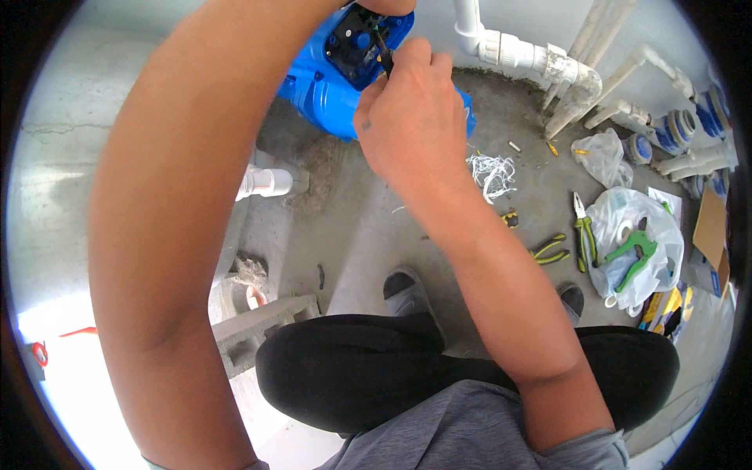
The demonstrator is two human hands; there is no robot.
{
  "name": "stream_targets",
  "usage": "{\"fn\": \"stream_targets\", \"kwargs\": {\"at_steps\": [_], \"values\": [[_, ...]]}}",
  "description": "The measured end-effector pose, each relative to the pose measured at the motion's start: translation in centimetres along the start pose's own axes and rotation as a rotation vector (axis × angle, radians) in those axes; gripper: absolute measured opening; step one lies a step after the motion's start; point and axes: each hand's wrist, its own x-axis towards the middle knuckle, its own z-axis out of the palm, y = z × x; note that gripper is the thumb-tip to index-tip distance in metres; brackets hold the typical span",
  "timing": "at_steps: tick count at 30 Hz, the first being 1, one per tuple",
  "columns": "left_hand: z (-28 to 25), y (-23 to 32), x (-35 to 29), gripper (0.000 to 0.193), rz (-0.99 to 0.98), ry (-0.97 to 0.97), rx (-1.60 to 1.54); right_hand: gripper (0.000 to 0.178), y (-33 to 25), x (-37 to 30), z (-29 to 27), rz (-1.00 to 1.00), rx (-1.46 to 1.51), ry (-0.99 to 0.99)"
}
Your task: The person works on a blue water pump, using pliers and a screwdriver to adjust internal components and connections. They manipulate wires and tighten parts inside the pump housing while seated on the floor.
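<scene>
A blue motor-like machine (327,106) stands at the top of the view, its black-lined box (359,45) uncovered to show wires and a round blue part. My right hand (415,110) is closed at the box, its fingers round a slim dark tool (385,59) whose tip reaches inside. The tool's exact kind is hidden by the hand. My left hand (388,5) is at the box's far edge, mostly cut off by the top of the picture, so its fingers do not show.
White pipes (533,59) run along the far wall. On the floor at right lie a tangle of white string (492,174), green-handled pliers (583,235), a second green-handled tool (552,251) and a plastic bag (662,254) with a green cutter (633,254). A hollow block (254,329) stands at left.
</scene>
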Motion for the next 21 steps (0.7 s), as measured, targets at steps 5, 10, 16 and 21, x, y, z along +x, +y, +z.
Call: {"fn": "stream_targets", "kwargs": {"at_steps": [5, 10, 16, 21], "values": [[0.0, -0.1, -0.5, 0.033, -0.005, 0.03, -0.072, 0.024, 0.4, 0.0, 0.4, 0.072, 0.174, 0.003], [0.5, -0.4, -0.3, 0.031, -0.006, 0.031, -0.128, 0.028, 1.3, 0.5, 1.1, 0.287, 0.417, -0.056], [1.4, -0.8, 0.1, 0.028, 0.06, 0.101, -0.088, 0.035, 1.1, 1.0, 0.4, 0.274, 0.333, 0.028], [0.4, -0.8, -0.6, 0.025, 0.017, 0.062, -0.179, 0.034, 0.3, 1.0, -0.5, 0.401, 0.408, -0.081]]}}
